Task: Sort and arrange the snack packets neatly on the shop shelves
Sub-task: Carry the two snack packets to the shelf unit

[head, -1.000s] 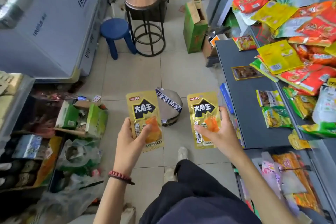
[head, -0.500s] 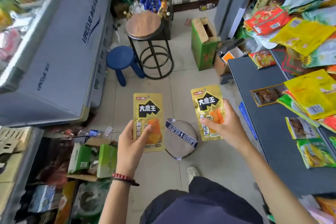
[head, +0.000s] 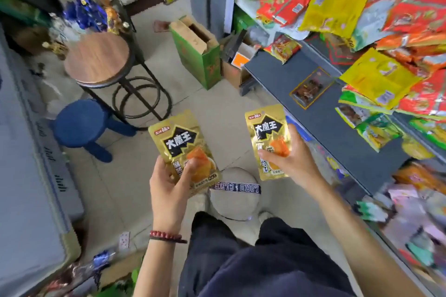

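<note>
Left packet point(head: 179, 142) newly tilted | left hand point(head: 169, 190) grip low | right packet point(head: 265, 132) gripped mid-side

The shop is bright, with soft, even light all over. Shadows on the floor are faint and have no hard edges. Near the middle, the left gold packet point(head: 183, 149) and the right gold packet point(head: 268, 142) shine where light hits their foil, and their big letters look sharp. The edges of the picture are not sharp. The bottles point(head: 82, 12) at 11 o'clock look blocky. The snack packets point(head: 410, 212) at 4 o'clock are smeared and fuzzy. The freezer point(head: 29, 176) at 8 o'clock is blurry too, and its side looks curved by the wide lens.
</note>
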